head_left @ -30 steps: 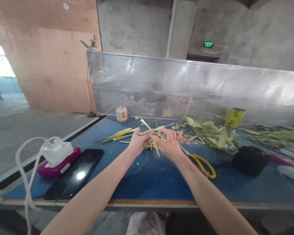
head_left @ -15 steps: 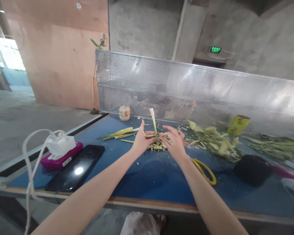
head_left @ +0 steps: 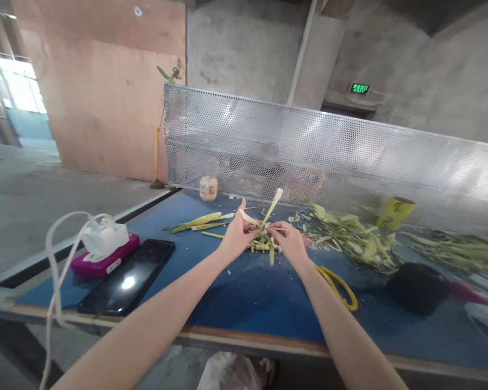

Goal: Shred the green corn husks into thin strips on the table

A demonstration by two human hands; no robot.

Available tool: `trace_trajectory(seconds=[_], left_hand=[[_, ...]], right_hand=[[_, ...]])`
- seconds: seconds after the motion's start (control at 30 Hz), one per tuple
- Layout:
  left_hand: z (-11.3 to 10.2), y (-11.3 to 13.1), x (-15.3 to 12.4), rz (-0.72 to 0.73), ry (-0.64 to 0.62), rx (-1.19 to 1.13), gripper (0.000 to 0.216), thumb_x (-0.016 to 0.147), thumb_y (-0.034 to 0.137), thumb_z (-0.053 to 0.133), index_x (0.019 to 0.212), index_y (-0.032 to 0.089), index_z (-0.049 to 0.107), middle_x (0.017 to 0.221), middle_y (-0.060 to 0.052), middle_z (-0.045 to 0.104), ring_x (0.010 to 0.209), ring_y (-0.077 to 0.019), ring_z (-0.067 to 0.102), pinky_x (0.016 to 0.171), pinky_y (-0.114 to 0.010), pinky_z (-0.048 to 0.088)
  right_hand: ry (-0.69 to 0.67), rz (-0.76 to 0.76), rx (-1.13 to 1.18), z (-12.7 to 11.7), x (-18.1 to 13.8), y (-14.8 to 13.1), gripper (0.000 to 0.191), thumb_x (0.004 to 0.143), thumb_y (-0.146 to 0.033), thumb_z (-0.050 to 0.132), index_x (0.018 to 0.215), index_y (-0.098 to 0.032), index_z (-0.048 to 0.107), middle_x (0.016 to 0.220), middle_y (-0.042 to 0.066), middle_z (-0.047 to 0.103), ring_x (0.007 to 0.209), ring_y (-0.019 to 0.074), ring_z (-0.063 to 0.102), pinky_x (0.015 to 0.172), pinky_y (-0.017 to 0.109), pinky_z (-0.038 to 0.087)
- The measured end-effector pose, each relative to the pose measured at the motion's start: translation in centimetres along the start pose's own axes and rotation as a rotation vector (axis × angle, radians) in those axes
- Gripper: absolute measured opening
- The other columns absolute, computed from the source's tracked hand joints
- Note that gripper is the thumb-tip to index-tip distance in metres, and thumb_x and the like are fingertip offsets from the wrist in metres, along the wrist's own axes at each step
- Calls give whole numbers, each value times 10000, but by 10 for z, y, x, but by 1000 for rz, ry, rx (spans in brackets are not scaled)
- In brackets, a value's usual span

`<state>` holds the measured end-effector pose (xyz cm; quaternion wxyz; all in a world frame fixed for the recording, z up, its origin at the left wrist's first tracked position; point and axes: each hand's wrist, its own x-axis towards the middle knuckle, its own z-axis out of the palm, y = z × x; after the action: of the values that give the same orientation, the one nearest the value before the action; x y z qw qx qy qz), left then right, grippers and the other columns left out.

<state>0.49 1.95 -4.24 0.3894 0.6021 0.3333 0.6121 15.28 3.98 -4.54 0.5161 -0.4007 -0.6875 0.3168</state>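
**Both hands pinching a leaf bundle at mid-table**

At the left edge of the blue table [head_left: 244, 303], a white cable [head_left: 53, 254] is looping over the rim. A white charger [head_left: 104, 237] is sitting on a magenta box [head_left: 90, 266] just beside a black phone [head_left: 128, 277], which is lying close to the near edge. Loose green stalks [head_left: 195, 221] are lying behind them. A small jar [head_left: 209, 188] is standing against the perforated metal screen [head_left: 329, 151], which is walling off the far edge.

The left hand [head_left: 235, 239] is pinching the left side of the leaf bundle [head_left: 262, 245], thumb raised and the other fingers curled narrow. The bundle is resting on the table between the hands, and a leaf strip [head_left: 273, 201] is rising from it, tilting right. The right hand [head_left: 291, 245] is gripping its right side, fingers closed tight.

Blue tabletop is showing between the forearms down to the near edge. Right of the wrist, yellow-handled scissors [head_left: 341, 284] are lying near a leaf pile [head_left: 350, 234], and a black lump [head_left: 418, 287] is sitting further right.
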Motion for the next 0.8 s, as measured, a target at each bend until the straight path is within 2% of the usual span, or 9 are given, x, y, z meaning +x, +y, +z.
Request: trace_trajectory(seconds=[0.13,0.23,0.33,0.47,0.57,0.63,0.7,0.8], left_hand=[[0,-4,1,-11,-35,3,933,634,135,595,1338,174,-16,830,-61,649,604,-102,560,550,-211,427],[-1,-6,2,7,-56,28,921,638,172,604,1339,159,6,824,-72,650,656,-125,569,548,-214,420],[-1,-7,2,-4,-47,35,934,611,198,642,1335,153,54,792,-67,649,627,-122,561,530,-210,412],[-1,-7,2,-106,2,-34,948,559,205,689,1313,139,118,772,-67,641,499,-80,509,484,-212,407],[1,-5,1,-171,17,-150,857,518,167,712,1244,146,255,714,-34,629,466,-64,500,478,-206,404],[2,-3,1,-188,-9,-234,747,496,151,723,1148,162,357,687,-16,624,481,-68,520,463,-187,383],[2,-2,0,-216,-24,-293,644,487,146,728,1052,169,420,678,-12,622,507,-80,542,446,-172,362],[2,-1,0,-266,-6,-369,535,486,125,727,948,170,461,639,10,604,499,-76,543,431,-162,349]], right_hand=[[-21,57,24,-1,1,1,175,624,-359,579,642,-189,540,544,-7,535,467,120,457,469,253,349],[-43,79,37,-1,1,1,193,614,-373,590,637,-189,538,499,-22,513,429,109,431,444,247,334],[-51,83,37,0,0,0,204,609,-378,600,642,-185,542,504,-20,532,435,113,452,446,246,340],[-48,76,75,0,-1,-1,219,609,-370,616,667,-175,537,568,5,576,479,127,511,472,253,383],[-64,61,102,1,-2,0,234,629,-389,598,682,-177,516,550,-7,554,426,122,498,425,258,401],[-67,16,94,2,-3,0,230,653,-378,577,744,-182,499,615,-3,555,446,127,521,411,259,420],[-23,-75,36,1,-4,-1,287,666,-325,576,897,-193,468,782,23,559,534,132,561,460,264,457],[80,-308,-202,-3,-4,-2,397,695,-246,557,1066,-216,421,1039,85,477,735,150,570,606,290,482]])
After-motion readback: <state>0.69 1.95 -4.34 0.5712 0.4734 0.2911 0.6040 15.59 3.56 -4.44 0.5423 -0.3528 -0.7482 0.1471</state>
